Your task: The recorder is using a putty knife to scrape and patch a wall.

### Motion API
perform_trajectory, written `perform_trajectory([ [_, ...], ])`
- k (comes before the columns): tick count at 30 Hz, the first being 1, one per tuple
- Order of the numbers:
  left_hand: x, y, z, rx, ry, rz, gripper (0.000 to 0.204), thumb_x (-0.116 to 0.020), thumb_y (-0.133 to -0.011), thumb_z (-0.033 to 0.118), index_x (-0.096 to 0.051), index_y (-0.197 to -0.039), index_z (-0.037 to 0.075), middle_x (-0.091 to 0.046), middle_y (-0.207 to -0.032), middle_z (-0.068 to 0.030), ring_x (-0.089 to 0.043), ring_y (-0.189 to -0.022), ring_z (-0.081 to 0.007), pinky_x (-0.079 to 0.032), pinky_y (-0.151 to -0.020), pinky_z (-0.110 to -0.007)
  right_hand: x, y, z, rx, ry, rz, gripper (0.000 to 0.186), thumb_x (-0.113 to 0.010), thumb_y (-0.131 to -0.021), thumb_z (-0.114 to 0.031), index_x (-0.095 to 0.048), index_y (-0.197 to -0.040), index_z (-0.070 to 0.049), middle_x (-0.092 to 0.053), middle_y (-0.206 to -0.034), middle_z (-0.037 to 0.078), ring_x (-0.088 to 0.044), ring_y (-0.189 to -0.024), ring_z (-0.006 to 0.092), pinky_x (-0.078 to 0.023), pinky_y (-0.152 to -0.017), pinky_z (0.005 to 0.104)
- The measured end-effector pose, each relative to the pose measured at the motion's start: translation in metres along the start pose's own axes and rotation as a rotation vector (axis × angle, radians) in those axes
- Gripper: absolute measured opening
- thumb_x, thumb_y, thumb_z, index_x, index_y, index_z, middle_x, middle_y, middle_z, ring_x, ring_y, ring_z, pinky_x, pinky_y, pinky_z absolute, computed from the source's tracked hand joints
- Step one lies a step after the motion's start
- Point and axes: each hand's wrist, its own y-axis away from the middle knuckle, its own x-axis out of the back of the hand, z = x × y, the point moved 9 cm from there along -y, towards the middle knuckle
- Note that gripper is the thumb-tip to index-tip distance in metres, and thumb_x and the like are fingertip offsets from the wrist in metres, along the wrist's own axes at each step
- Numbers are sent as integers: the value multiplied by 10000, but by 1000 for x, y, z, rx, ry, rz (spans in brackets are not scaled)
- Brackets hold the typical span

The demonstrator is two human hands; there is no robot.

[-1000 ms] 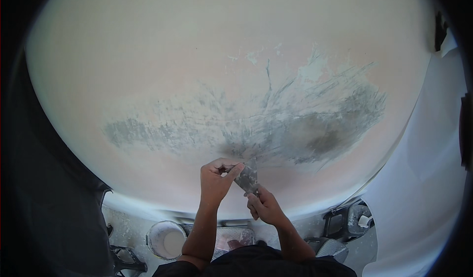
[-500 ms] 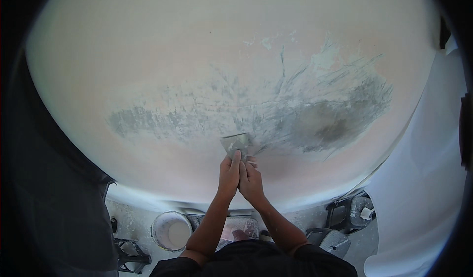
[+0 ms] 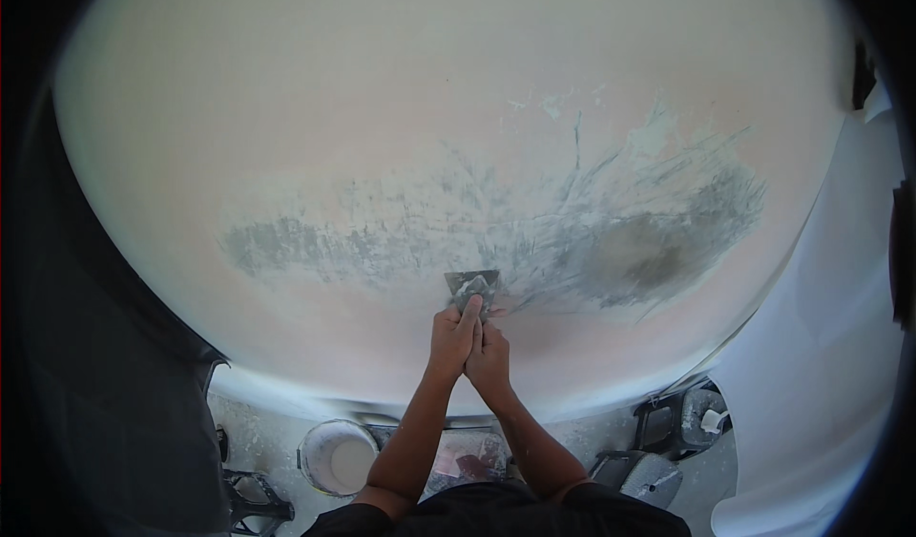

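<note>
A putty knife (image 3: 473, 282) with a wide, smeared blade is held up against the lower edge of a grey, scraped patch (image 3: 534, 236) on the pale pinkish wall (image 3: 382, 107). My left hand (image 3: 452, 343) is closed round it, the thumb stretched up along its middle. Pressed close beside, my right hand (image 3: 489, 358) is wrapped round the lower part. Most of the handle is hidden by my fingers. Whether the blade touches the wall I cannot tell.
A bucket (image 3: 324, 439) of whitish paste stands below on the floor, beside a smeared tray (image 3: 444, 461). Dark step stools stand at the right (image 3: 658, 422) and lower left (image 3: 256, 499). A white sheet (image 3: 782, 365) hangs at the right, dark cloth (image 3: 105, 365) at the left.
The blade has turned from a slant to nearly level and looks darker. Hands and knife sit slightly right and lower in view, and the wall patch has shifted likewise.
</note>
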Motion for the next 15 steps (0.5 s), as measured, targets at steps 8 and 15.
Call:
perform_trajectory([
  [8, -9, -4, 21, -44, 77, 13, 400, -526, -1032, 266, -699, -956, -87, -735, -864, -141, -635, -696, -115, -519, -633, -248, 6, -8, -14, 8, 22, -6, 289, -491, -1005, -211, -608, -886, 25, -623, -749, 263, -613, -701, 466, -453, -587, 505],
  [15, 1, 2, 0, -38, 40, 21, 391, -538, -1026, 272, -696, -954, -79, -735, -846, -136, -654, -727, -126, -526, -656, -260, 1, 6, 2, -49, 4, -36, 296, -481, -1009, -212, -604, -893, 31, -627, -760, 276, -629, -728, 467, -468, -602, 506],
])
